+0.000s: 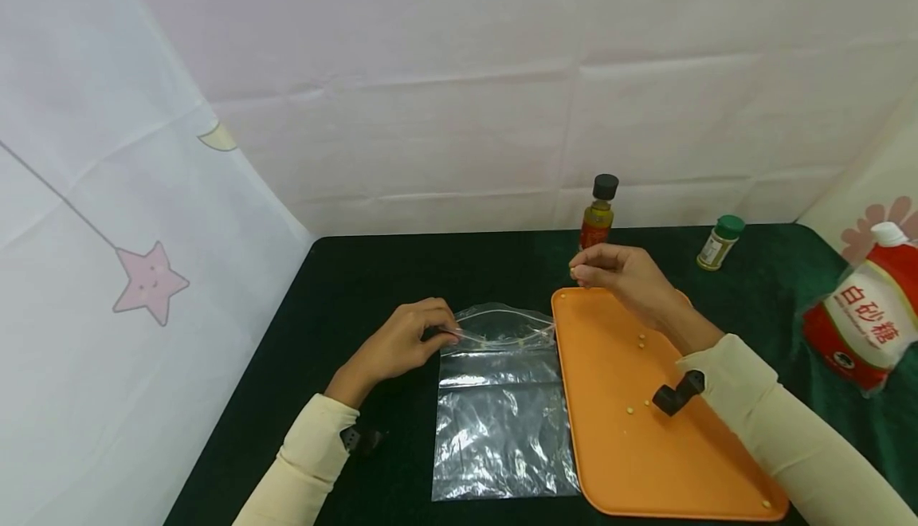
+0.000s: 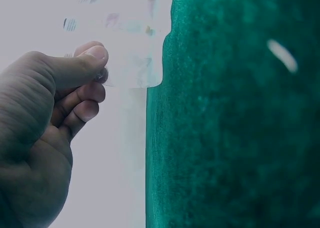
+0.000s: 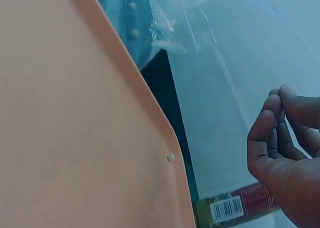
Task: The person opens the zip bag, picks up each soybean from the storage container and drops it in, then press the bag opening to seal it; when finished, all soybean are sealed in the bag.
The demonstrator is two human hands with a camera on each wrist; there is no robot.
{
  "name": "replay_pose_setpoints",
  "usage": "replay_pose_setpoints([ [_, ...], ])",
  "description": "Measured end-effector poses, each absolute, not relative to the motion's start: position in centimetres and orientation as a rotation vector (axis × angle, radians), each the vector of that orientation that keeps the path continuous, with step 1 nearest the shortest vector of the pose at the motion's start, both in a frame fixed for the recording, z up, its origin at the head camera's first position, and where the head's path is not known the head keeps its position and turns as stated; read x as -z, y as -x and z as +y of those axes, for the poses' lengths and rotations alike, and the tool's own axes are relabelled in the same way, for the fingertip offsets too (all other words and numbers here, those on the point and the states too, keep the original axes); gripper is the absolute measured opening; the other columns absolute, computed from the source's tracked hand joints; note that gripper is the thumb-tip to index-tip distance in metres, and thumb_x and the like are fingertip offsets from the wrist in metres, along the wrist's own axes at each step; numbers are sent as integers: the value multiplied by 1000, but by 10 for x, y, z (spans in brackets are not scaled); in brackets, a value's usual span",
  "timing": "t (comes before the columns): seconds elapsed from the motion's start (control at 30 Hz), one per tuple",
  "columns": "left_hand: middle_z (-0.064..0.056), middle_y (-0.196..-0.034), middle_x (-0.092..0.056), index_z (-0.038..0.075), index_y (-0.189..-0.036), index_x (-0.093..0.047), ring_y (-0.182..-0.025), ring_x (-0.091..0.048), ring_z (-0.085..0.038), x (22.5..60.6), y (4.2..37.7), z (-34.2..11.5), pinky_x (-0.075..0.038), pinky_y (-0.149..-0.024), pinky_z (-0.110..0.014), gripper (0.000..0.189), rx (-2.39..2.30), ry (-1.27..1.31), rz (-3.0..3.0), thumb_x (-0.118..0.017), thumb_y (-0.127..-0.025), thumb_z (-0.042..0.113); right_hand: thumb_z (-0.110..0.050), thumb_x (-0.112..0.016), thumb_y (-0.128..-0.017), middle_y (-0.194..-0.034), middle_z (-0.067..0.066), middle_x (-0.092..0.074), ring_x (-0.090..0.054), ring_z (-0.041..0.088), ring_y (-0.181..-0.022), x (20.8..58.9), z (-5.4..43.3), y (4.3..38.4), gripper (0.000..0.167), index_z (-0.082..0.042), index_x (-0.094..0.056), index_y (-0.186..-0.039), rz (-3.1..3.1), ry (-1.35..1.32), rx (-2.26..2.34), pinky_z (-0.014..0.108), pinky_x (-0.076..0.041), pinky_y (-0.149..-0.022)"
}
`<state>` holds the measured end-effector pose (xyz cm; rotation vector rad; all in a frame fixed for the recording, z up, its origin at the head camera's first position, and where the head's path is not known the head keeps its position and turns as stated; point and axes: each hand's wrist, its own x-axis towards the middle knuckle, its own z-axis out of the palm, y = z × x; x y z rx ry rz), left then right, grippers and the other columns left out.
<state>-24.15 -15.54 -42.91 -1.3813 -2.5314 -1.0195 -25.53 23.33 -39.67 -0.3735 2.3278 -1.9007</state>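
Observation:
My left hand (image 1: 402,343) pinches the left end of the mouth of a clear zip bag (image 1: 498,430), which lies flat with its zip edges parted. In the left wrist view, thumb and fingers grip the bag's plastic edge (image 2: 135,63). Above the far left corner of an orange tray (image 1: 610,462) is my right hand (image 1: 631,287), thumb and fingertips together. A small yellowish bean (image 1: 572,273) shows at those fingertips in the head view; the right wrist view hides it. Several pale yellow beans (image 1: 630,410) lie scattered on the tray.
Behind the tray stands a small black-capped bottle of yellow liquid (image 1: 598,215). A green-lidded jar (image 1: 719,243) is right of it. At the right edge sits a red and white sugar bag (image 1: 864,311) with a white cap. A dark green cloth (image 1: 373,271) covers the table.

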Motion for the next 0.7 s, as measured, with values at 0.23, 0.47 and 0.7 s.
replay_pose_setpoints([
  [0.23, 8, -101, -63, 11, -99, -75, -89, -61, -2, 429, 242, -155, -54, -77, -21, 8, 1016, 1390, -2519, -73, -92, 7, -27, -74, -93, -109, 16, -65, -61, 36, -98, 394, 213, 249, 30, -5, -69, -114, 2280, 507, 1840, 40, -54, -93],
  [0.47, 8, -101, -63, 12, -100, -74, -90, -61, -2, 430, 243, -156, -54, -78, -22, 9, 1019, 1389, -2517, -74, -92, 8, -25, -74, -93, -108, 18, -67, -62, 39, -98, 396, 195, 243, 25, -8, -72, -111, 2228, 615, 1744, 42, -54, -93],
  [0.7, 8, -103, -63, 13, -100, -74, -91, -61, -2, 429, 241, -156, -54, -78, -22, 9, 1031, 1391, -2536, -73, -93, 8, -21, -72, -95, -118, 9, -70, -63, 36, -108, 396, 187, 239, 20, -12, -76, -113, 2182, 684, 1690, 50, -53, -94],
])
